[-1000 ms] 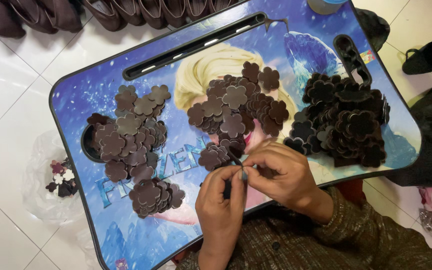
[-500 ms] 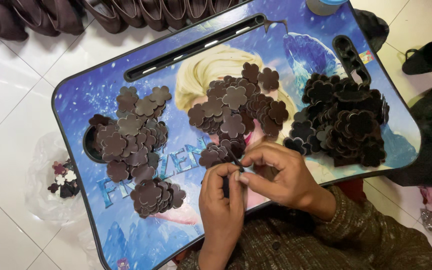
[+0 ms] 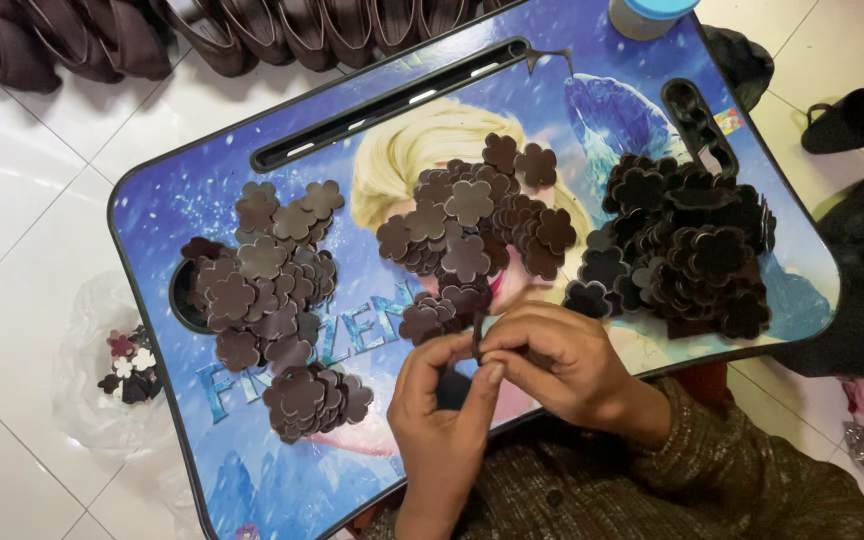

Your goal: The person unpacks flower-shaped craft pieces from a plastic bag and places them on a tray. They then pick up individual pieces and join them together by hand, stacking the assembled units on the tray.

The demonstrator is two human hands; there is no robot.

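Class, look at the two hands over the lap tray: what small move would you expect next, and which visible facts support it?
Probably finish pressing the small dark flower piece, then lay it on a pile. Both the left hand and right hand pinch it between fingertips, above the tray, where three heaps of brown flower cutouts already lie.

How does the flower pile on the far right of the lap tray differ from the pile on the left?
The right pile looks darker, near black; the left pile is a lighter, matte brown. The right pile is heaped thick, with pieces stacked and some on edge; the left pile lies flatter and looser, trailing down toward a small separate cluster. The left pile partly covers the tray's round cup hole. Both hold flower-shaped cutouts on the blue tray.
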